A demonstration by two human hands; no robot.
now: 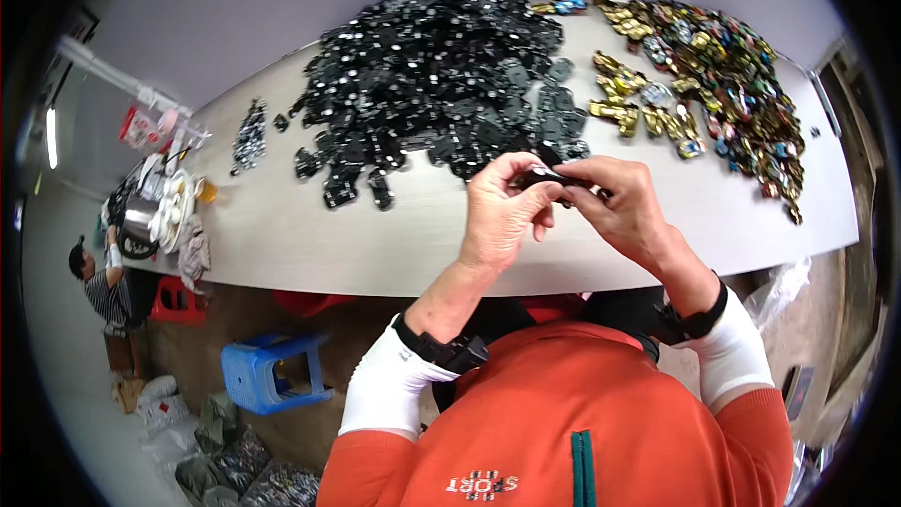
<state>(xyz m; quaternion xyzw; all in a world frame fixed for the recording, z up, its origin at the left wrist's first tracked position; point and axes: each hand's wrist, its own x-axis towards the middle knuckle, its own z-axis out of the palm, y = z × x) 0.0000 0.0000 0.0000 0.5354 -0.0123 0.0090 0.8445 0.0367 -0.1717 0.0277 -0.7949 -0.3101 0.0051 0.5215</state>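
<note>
Both hands meet above the near part of the table, pinching one small black plastic part (539, 176) between thumbs and fingers. My left hand (502, 211) grips it from the left, and my right hand (627, 207) closes on its right end. Fingers cover much of the part, so its full shape is hidden. Just beyond the hands spreads a large heap of black plastic pieces (422, 66), like toy car bases. To the right lies a heap of shiny gold and multicoloured pieces (723, 66), resembling toy car bodies.
A narrow pile of small silvery pieces (250, 136) lies on the pale table (282, 235) at left. At the table's left end are a metal pot (141, 223) and a cloth (194, 253). A blue stool (274, 374) stands below; another person (108, 291) sits far left.
</note>
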